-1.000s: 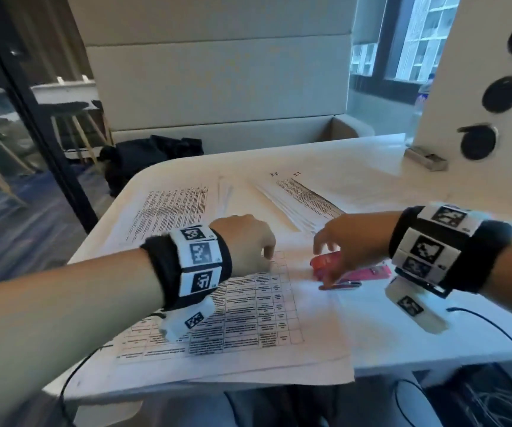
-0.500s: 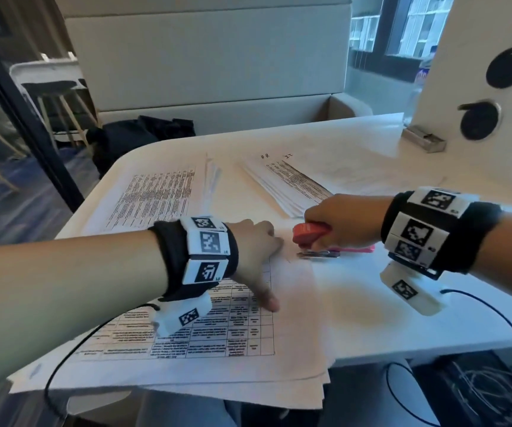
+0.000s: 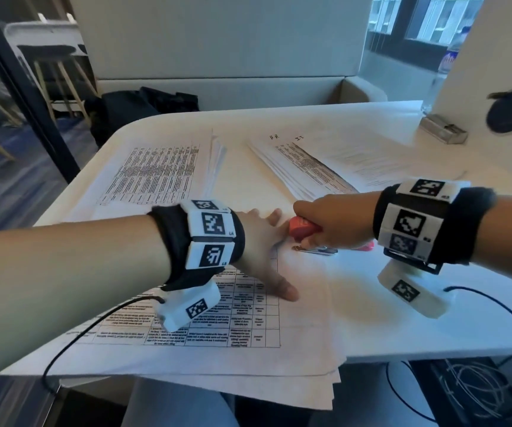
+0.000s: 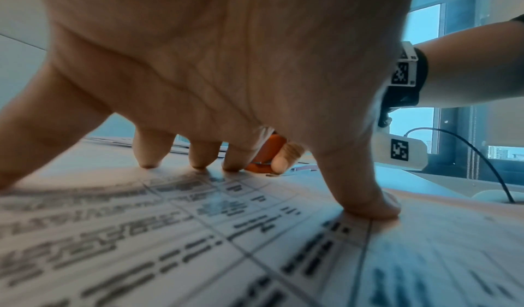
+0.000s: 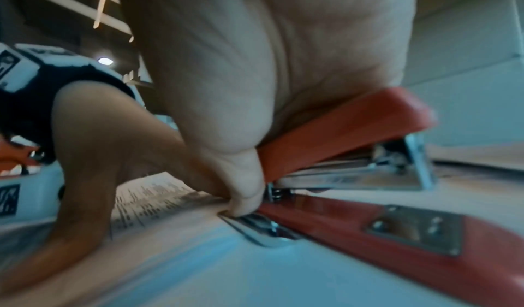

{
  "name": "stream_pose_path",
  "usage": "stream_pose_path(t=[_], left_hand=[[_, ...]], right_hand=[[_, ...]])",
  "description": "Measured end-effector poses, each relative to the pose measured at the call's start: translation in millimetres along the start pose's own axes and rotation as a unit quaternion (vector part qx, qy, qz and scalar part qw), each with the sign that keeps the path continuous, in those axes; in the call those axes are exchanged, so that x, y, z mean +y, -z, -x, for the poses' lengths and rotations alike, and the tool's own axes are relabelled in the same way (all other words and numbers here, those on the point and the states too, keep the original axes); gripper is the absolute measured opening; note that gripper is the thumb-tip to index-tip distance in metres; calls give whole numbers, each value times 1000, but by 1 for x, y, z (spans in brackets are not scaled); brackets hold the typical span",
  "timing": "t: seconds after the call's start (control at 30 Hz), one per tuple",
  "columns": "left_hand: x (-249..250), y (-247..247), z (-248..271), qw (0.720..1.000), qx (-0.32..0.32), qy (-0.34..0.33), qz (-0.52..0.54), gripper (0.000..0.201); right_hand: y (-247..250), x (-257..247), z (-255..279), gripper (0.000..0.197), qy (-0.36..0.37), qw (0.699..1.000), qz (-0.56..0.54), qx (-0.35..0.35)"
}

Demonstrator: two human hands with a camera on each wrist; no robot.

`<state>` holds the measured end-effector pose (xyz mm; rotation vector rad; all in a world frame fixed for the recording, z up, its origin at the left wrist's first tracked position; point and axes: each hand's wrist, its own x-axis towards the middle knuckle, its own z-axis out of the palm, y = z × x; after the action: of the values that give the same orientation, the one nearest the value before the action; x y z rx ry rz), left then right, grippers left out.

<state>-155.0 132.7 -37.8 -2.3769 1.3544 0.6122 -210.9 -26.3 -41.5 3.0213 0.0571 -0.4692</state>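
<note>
- Stapling of the printed sheets (image 3: 217, 318) looks to be the step in hand, at the stage of lining up tool and paper.
- The left hand (image 3: 261, 245) lies spread, with straight fingertips (image 4: 147, 161) pressing the top sheet flat on the table (image 3: 418, 337).
- The right hand (image 3: 334, 223) is wrapped around the red stapler (image 3: 302, 228), which sits just beside the sheets' far right corner.
- In the right wrist view the stapler gapes and its anvil plate (image 5: 411, 229) shows bare, with no paper over it.
- Next, I judge, the corner must slide fully into that gap before the top is pressed down, while the left hand holds the sheets square.
- Other paper stacks (image 3: 162, 174) lie farther back.
</note>
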Motion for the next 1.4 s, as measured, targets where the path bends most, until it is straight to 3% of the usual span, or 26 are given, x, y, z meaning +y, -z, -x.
stream_pose_path(t=[0.2, 0.4, 0.57, 0.67, 0.83, 0.97, 1.07, 1.27, 1.33, 1.4], left_hand=[[-1, -4, -1, 1000, -13, 9, 15, 118], [4, 0, 4, 1000, -6, -15, 11, 105], [-4, 0, 3, 999, -12, -21, 23, 109], [-8, 4, 0, 999, -2, -30, 31, 90], [-2, 6, 1, 997, 83, 4, -1, 56], [2, 0, 9, 1000, 27, 4, 7, 88], [3, 2, 12, 1000, -7, 19, 21, 86], [10, 7, 21, 999, -25, 15, 30, 78], [8, 6, 19, 999, -28, 18, 31, 80], [5, 3, 16, 999, -30, 29, 35, 83]], right_hand=[[2, -5, 2, 30, 71, 994, 47, 66], [-4, -15, -2, 28, 18, 1000, 21, 10], [-1, -19, 1, 27, 25, 998, 55, 32], [0, -15, 2, 30, 25, 997, 65, 27], [1, -9, 2, 30, -9, 1000, 14, -2], [7, -5, 7, 28, 16, 999, 15, 32], [4, -4, 4, 24, 59, 996, 21, 61], [0, -1, 0, 34, 186, 967, 99, 142], [-1, -1, -1, 31, 171, 973, 90, 125], [1, -1, -3, 27, 113, 991, 40, 67]])
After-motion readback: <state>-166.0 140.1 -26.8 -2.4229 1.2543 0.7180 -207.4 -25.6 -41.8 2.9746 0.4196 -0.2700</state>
